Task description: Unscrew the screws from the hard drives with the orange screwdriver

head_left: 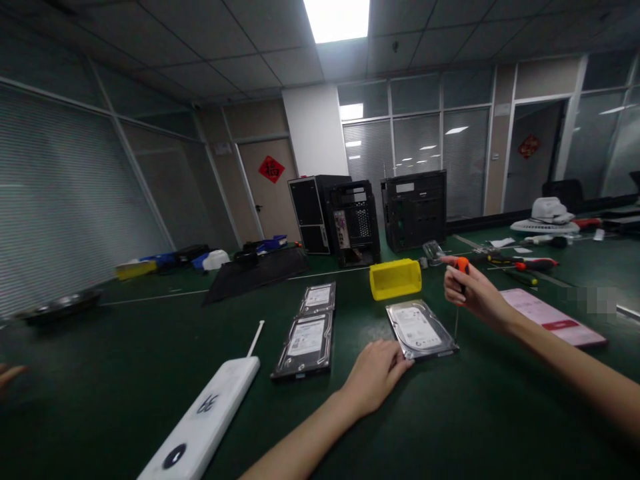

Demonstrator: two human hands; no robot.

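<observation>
Right fingers [453, 285] grip screwdriver [463, 267] | left fingers [392, 349] pinch hard drive [421, 331] | label [416, 325] illegible | door sign [271, 169]: 福

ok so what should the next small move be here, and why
Probably turn the screwdriver gently: the right hand holds it upright, tip at the near right corner of the hard drive, while the left hand rests at its near left corner.

Dimness is broken by a glaring ceiling panel [337, 20] and reflections [457, 130] in glass [367, 173] beyond the far edge of the surface [450, 427], whose left edge is blurred.
</observation>
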